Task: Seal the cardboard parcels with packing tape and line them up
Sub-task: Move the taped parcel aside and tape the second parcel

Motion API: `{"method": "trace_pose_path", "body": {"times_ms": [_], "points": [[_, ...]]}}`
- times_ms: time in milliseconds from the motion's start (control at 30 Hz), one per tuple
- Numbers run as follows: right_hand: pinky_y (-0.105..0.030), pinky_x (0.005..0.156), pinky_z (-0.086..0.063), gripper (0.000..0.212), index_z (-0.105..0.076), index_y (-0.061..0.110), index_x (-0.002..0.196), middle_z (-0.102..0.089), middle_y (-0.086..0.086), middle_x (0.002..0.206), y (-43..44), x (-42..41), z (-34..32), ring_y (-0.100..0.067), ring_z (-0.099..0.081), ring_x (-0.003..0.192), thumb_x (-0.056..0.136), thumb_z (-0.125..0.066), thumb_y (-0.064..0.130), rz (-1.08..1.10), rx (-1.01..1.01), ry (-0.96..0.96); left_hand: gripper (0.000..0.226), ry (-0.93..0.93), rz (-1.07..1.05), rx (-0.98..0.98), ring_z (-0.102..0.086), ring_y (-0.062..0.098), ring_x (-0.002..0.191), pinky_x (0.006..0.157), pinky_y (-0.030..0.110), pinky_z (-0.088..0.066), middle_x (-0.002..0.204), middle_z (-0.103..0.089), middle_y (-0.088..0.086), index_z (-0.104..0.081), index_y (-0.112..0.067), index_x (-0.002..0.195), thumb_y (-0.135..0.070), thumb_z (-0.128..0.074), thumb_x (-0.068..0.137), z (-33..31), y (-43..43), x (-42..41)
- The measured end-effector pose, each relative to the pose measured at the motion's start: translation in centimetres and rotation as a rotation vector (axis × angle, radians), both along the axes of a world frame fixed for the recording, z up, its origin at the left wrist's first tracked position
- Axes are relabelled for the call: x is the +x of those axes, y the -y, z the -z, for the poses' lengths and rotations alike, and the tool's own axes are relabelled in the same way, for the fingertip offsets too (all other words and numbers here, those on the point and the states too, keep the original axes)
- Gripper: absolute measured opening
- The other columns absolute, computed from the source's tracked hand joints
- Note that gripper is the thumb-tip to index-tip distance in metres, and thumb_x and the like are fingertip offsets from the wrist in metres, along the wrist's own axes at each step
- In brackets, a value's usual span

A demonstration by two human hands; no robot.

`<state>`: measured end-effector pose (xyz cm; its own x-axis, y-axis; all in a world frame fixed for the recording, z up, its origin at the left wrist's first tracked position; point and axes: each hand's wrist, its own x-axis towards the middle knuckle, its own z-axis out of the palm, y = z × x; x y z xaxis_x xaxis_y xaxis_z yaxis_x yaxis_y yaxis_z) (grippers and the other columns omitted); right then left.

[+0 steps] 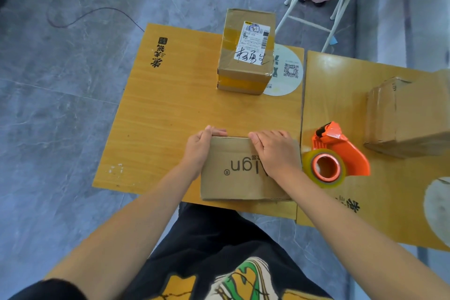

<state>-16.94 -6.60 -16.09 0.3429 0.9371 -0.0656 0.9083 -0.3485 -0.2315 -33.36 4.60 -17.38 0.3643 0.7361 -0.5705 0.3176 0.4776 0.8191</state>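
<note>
Two hands clamp a printed parcel lying just left of the orange tape dispenser, by the near edge of the desk. The left hand has its grip closed round the box's far-left corner, fingers hooked over the far edge. The right hand lies across the top, fingers curled over that same edge and closed on the cardboard.

No tape shows across this box's top, so sealing appears not yet begun. The likely trouble is that one hand would have to let go to fetch the dispenser. With only one hand pressing, the flaps could spring up and the strip could land crooked or wrinkled. The box also sits close to the desk's near edge, so a hard pull of tape toward the body could drag it off.

A labelled parcel, already banded with tape, stands well beyond the dispenser and to its left. A third parcel lies just to the dispenser's right.
</note>
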Motion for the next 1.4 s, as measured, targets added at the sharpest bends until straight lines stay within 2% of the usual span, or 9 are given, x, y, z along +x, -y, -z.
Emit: {"method": "trace_pose_path", "body": {"times_ms": [133,233,300,500,700,900,1100,1267,1400], "points": [[-0.03,0.096,-0.035,0.056,-0.068,0.023,0.118,-0.07,0.007,0.115,-0.1,0.3,-0.2,-0.014,-0.061,0.108,0.105,-0.018,0.045,-0.01,-0.028,-0.074,0.062,-0.069,0.0,-0.127,-0.066,0.017,0.097,0.082,0.03,-0.05,0.102,-0.074,-0.001,-0.079,-0.016,0.101,-0.048,-0.027,0.106,-0.2,-0.7,-0.9],[-0.027,0.098,-0.031,0.043,-0.067,0.02,0.117,-0.067,0.006,0.115,-0.3,0.3,0.0,-0.015,-0.056,0.112,0.107,-0.029,0.04,0.072,0.041,-0.189,0.049,-0.187,-0.108,0.119,-0.054,0.011,0.082,0.074,0.026,-0.043,0.09,-0.062,0.003,-0.072,-0.017,0.118,-0.041,-0.031,0.107,-0.3,-0.5,-1.6],[-0.024,0.094,-0.027,0.034,-0.066,0.019,0.109,-0.065,0.005,0.109,-0.8,-0.5,0.2,-0.015,-0.053,0.108,0.104,-0.038,0.037,0.101,0.138,-0.246,0.036,-0.143,-0.118,0.335,-0.055,0.008,0.089,0.078,0.017,-0.041,0.097,-0.064,-0.001,-0.069,-0.018,0.119,-0.031,-0.038,0.107,-1.2,0.2,-1.5],[-0.025,0.077,-0.037,0.019,-0.069,0.015,0.097,-0.059,0.004,0.091,-2.0,-2.5,1.6,-0.014,-0.051,0.087,0.097,-0.057,0.029,-0.005,0.209,-0.373,0.017,-0.164,0.288,0.683,-0.043,-0.001,0.114,0.095,0.012,-0.032,0.105,-0.065,-0.012,-0.07,-0.019,0.106,-0.028,-0.058,0.099,0.6,2.7,-0.3],[-0.031,0.07,-0.04,0.018,-0.061,0.013,0.08,-0.052,0.003,0.082,-2.6,-2.6,1.9,-0.018,-0.048,0.08,0.095,-0.062,0.023,0.006,0.267,-0.294,0.018,-0.153,0.333,0.592,-0.048,0.009,0.098,0.08,0.02,-0.037,0.095,-0.062,-0.004,-0.064,-0.018,0.095,-0.032,-0.053,0.1,1.7,1.2,-0.2],[-0.029,0.068,-0.035,0.021,-0.055,0.015,0.077,-0.048,0.006,0.078,-1.8,-2.1,1.5,-0.015,-0.044,0.075,0.095,-0.063,0.024,0.064,0.26,-0.245,0.024,-0.256,0.391,0.573,-0.043,0.015,0.089,0.07,0.028,-0.03,0.093,-0.053,0.004,-0.051,-0.013,0.095,-0.033,-0.043,0.104,2.1,0.7,-0.1],[-0.029,0.072,-0.033,0.023,-0.056,0.018,0.079,-0.052,0.008,0.08,-0.1,0.2,0.4,-0.017,-0.048,0.081,0.097,-0.058,0.031,0.067,0.198,-0.166,0.028,-0.248,0.302,0.511,-0.052,0.028,0.09,0.073,0.042,-0.043,0.099,-0.06,0.015,-0.041,-0.01,0.09,-0.031,-0.033,0.107,1.7,0.9,0.0],[-0.035,0.086,-0.037,0.031,-0.064,0.029,0.085,-0.055,0.011,0.095,2.0,1.8,-0.7,-0.012,-0.043,0.098,0.087,-0.059,0.06,0.228,0.053,-0.287,0.029,-0.266,0.403,0.525,-0.054,0.03,0.09,0.074,0.048,-0.046,0.099,-0.058,0.014,-0.037,-0.018,0.088,-0.039,-0.028,0.106,0.8,1.0,-0.2],[-0.035,0.099,-0.029,0.027,-0.068,0.037,0.109,-0.046,0.015,0.114,4.2,4.6,-2.6,-0.008,-0.032,0.112,0.086,-0.066,0.052,0.25,-0.062,-0.397,0.032,-0.328,0.53,0.555,-0.052,0.028,0.091,0.076,0.039,-0.041,0.095,-0.054,0.009,-0.048,-0.014,0.093,-0.033,-0.026,0.108,0.1,0.4,0.1]]}}
